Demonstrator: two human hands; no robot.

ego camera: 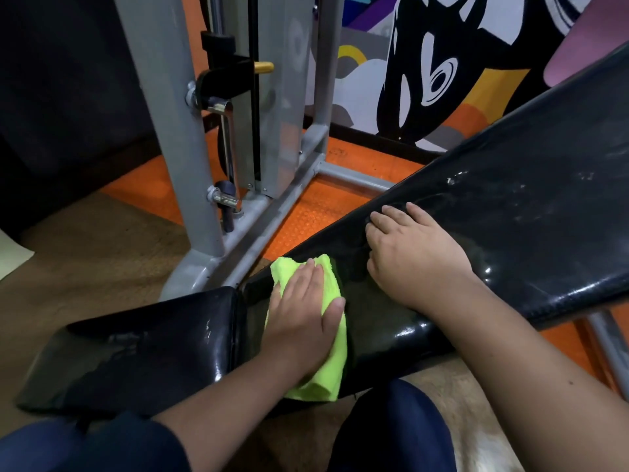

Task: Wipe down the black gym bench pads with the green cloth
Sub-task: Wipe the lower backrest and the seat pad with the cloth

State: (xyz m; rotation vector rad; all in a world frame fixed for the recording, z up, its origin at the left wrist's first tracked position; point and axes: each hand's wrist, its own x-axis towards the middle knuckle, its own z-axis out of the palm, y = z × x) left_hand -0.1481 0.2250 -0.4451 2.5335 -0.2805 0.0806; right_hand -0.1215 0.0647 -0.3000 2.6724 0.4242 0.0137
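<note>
The black gym bench has two pads: a flat seat pad (136, 349) at lower left and a long inclined back pad (510, 206) rising to the upper right. The green cloth (332, 362) lies folded on the lower end of the back pad, next to the gap between the pads. My left hand (303, 318) presses flat on the cloth with straight fingers. My right hand (412, 253) rests on the back pad a little higher up, its fingers bent over the pad's far edge.
A grey steel machine frame (190, 165) with a chrome pin and a yellow knob stands just behind the bench. Orange studded floor mat (316, 212) lies under it, brown floor nearer. A painted mural wall (425, 73) is at the back. My dark-trousered knees (391, 434) are below.
</note>
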